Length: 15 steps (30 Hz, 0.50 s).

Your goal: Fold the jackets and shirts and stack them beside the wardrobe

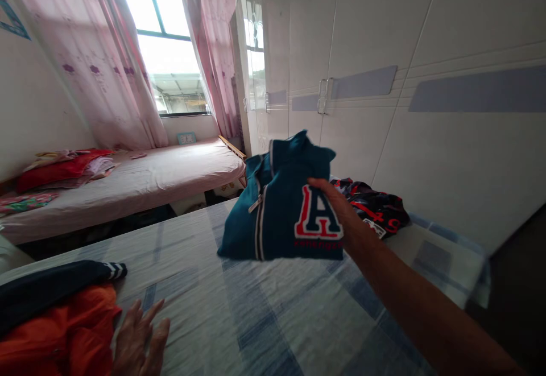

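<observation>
A folded teal jacket [281,211] with a zip, striped trim and a red-and-white letter A patch is held up over the bed. My right hand [330,194] grips its right side, thumb on the front and the other fingers hidden behind. At the lower left, my left hand [140,339] has its fingers spread and holds nothing. It is beside an orange garment [63,330], on which a dark navy garment [55,285] with white stripes lies. Behind the jacket, a black-and-red patterned garment [375,205] rests on the bed.
The bed [205,308] has a blue-and-white checked sheet. A second bed [183,168] under the window carries a pile of red and pink cloth [63,168]. A white wardrobe [362,34] lines the right side. Pink curtains [102,52] hang by the window.
</observation>
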### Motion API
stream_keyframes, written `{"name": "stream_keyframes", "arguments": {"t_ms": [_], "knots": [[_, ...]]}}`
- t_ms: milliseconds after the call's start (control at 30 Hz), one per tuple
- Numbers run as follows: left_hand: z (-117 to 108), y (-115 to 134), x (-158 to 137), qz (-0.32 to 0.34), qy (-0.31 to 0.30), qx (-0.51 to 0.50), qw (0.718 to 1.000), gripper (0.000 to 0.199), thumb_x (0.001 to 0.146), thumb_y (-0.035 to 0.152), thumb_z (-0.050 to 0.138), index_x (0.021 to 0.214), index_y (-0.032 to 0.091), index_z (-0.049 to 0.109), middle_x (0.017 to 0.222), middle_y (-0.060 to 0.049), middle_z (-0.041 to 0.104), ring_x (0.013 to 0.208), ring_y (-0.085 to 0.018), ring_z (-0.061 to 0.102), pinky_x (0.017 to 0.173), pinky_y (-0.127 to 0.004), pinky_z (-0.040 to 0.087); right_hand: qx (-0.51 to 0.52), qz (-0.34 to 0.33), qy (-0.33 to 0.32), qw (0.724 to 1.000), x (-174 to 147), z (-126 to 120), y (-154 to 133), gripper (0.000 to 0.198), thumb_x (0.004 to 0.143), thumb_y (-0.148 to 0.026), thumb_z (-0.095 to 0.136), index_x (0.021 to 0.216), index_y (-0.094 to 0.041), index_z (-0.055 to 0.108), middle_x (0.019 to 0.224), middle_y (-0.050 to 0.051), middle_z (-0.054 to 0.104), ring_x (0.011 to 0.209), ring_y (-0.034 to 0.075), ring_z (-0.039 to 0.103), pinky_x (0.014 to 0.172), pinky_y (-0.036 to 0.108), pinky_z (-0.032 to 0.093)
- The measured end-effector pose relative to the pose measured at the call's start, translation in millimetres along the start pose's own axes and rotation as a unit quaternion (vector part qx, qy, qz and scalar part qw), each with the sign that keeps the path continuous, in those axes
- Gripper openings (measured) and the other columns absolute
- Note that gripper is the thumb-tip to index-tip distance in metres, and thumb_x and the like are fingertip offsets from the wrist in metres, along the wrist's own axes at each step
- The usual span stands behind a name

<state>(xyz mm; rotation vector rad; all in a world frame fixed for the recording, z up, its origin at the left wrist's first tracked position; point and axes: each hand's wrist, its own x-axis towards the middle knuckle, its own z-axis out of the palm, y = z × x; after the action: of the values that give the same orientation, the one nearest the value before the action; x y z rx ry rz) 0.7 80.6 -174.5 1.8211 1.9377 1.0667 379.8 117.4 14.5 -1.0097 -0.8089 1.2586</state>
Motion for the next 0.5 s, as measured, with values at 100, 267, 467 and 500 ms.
{"name": "stream_keyframes", "arguments": {"t_ms": [100,267,467,500], "knots": [[2,-4,0,0.018,0.009,-0.001,1.000,0.062,0.081,0.060,0.030,0.116,0.016,0.055,0.141,-0.015,0.041,0.142,-0.027,0.017,0.114,-0.052,0.017,0.045,-0.090,0.120,0.988,20,-43,-32,0.017,0.076,-0.037,0.058,0.079,-0.021,0.055,0.057,-0.003,0.062,0.062,0.016,0.065,0.062,0.030,0.056],[4,-7,-1,0.010,0.006,-0.011,1.000,0.060,0.080,0.061,0.032,0.117,0.020,0.055,0.146,-0.013,0.035,0.141,-0.027,0.020,0.114,-0.052,0.020,0.040,-0.131,0.354,0.925,48,-138,-3,0.013,0.070,-0.030,0.063,0.075,-0.021,0.054,0.059,-0.004,0.061,0.058,0.014,0.061,0.058,0.028,0.056],[2,3,-4,-0.019,0.000,-0.022,1.000,0.059,0.080,0.061,0.033,0.116,0.020,0.057,0.148,-0.014,0.032,0.140,-0.028,0.023,0.110,-0.054,0.026,0.014,-0.060,0.388,0.920,46,-200,50,0.007,0.069,-0.016,0.058,0.070,-0.019,0.052,0.059,0.001,0.060,0.061,0.019,0.064,0.061,0.035,0.056],[1,4,-4,-0.024,-0.003,-0.026,0.999,0.058,0.080,0.060,0.035,0.116,0.021,0.057,0.149,-0.013,0.031,0.140,-0.028,0.023,0.109,-0.054,0.028,0.006,-0.057,0.383,0.922,48,-204,50,0.007,0.069,-0.015,0.058,0.070,-0.019,0.053,0.061,0.002,0.061,0.064,0.020,0.065,0.063,0.037,0.057]]}}
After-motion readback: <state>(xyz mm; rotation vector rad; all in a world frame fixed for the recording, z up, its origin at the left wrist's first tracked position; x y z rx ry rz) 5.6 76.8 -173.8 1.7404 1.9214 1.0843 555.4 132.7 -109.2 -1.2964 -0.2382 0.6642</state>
